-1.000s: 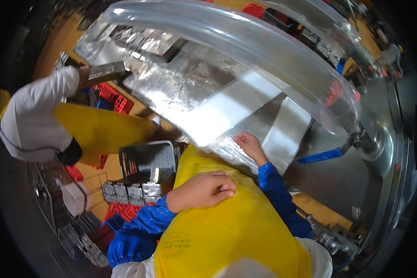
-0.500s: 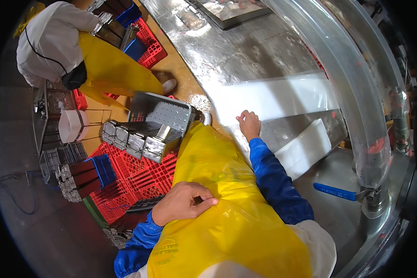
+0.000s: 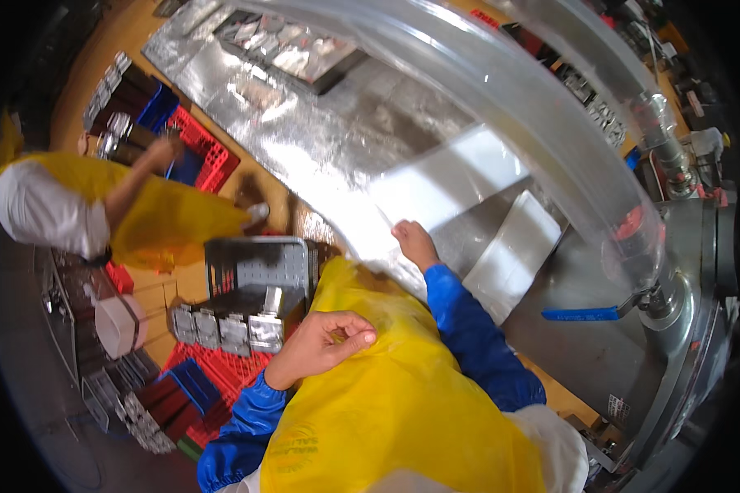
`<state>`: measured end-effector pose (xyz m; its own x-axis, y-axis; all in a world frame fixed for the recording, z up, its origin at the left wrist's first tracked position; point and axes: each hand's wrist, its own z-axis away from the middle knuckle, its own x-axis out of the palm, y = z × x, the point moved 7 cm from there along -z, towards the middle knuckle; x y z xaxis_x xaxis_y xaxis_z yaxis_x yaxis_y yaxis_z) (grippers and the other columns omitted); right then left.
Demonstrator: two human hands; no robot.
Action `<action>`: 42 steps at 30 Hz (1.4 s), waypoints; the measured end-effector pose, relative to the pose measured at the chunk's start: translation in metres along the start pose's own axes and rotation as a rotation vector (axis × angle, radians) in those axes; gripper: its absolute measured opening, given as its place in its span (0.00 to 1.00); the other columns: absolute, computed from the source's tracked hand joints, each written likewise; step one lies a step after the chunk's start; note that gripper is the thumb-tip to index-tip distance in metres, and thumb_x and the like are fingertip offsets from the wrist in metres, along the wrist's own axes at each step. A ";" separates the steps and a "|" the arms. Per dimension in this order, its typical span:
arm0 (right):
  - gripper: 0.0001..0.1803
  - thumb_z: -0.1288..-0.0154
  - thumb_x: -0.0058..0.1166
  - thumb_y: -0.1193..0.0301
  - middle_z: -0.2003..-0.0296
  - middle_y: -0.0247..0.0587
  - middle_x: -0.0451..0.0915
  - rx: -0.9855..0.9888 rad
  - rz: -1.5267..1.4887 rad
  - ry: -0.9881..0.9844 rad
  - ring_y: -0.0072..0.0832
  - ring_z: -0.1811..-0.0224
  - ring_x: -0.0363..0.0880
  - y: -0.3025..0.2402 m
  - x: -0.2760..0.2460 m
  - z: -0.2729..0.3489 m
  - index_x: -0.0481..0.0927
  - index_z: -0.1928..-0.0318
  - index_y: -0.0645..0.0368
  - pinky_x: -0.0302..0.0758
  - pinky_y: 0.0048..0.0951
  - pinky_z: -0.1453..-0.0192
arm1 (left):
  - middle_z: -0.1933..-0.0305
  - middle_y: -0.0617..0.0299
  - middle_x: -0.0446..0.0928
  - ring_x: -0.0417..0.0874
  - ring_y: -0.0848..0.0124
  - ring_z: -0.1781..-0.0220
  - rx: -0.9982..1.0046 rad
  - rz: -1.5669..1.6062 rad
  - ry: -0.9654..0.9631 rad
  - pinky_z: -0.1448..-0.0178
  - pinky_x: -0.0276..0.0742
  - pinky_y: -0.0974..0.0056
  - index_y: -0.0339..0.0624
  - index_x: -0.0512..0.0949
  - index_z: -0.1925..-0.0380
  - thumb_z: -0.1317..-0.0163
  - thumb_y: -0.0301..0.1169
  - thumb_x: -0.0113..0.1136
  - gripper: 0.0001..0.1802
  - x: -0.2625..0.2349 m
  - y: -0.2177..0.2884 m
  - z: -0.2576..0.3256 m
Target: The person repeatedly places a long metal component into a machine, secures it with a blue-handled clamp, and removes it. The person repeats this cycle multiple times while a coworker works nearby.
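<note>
My left hand (image 3: 327, 345) hovers in front of my yellow apron (image 3: 370, 394), its fingers curled and the thumb tip close to them; nothing shows between them. My right hand (image 3: 417, 244) is over the near edge of the metal table, its fingers bent together beside a long white plastic sheet stack (image 3: 456, 181). Whether its fingertips pinch the plastic, I cannot make out. A second, smaller white stack (image 3: 514, 246) lies to the right of that hand, at the table's near right corner.
A clear thick tube (image 3: 501, 107) arches over the table to a pipe with a blue valve handle (image 3: 580, 314). At left are a grey crate (image 3: 259, 255), metal moulds (image 3: 232, 331) and red crates (image 3: 222, 370). A co-worker (image 3: 53, 201) in a yellow apron bends over other moulds.
The view has turned, so the table and tube appear shifted left. My left hand is slightly higher, with its fingers still curled. The co-worker's arm now reaches toward the moulds.
</note>
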<state>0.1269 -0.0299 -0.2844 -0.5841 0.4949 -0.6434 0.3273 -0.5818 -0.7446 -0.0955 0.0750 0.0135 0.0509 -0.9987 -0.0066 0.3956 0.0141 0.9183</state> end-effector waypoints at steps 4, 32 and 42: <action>0.12 0.27 0.62 0.65 0.65 0.50 0.81 -0.182 0.033 0.125 0.50 0.59 0.79 -0.058 -0.070 0.020 0.84 0.62 0.62 0.76 0.45 0.53 | 0.69 0.63 0.81 0.79 0.78 0.65 0.027 -0.009 0.142 0.59 0.76 0.69 0.34 0.82 0.58 0.26 0.41 0.66 0.17 -0.033 -0.021 -0.057; 0.08 0.37 0.71 0.73 0.69 0.32 0.78 0.094 -0.356 0.423 0.23 0.65 0.76 -0.061 -0.197 0.130 0.83 0.62 0.60 0.73 0.23 0.62 | 0.56 0.46 0.81 0.82 0.44 0.55 0.419 -0.575 0.225 0.52 0.78 0.47 0.40 0.79 0.59 0.32 0.36 0.60 0.11 0.001 0.004 -0.163; 0.09 0.42 0.64 0.69 0.58 0.40 0.82 0.151 0.342 0.527 0.45 0.50 0.79 -0.139 -0.195 0.144 0.84 0.60 0.50 0.73 0.45 0.44 | 0.62 0.59 0.77 0.81 0.59 0.56 0.769 -1.207 -0.007 0.56 0.79 0.55 0.45 0.82 0.58 0.41 0.30 0.63 0.10 0.059 0.055 -0.158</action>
<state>0.0877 -0.1384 -0.0297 -0.0097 0.4936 -0.8696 0.2993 -0.8284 -0.4735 0.0740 0.0250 0.0012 0.0413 -0.3795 -0.9243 -0.3938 -0.8564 0.3340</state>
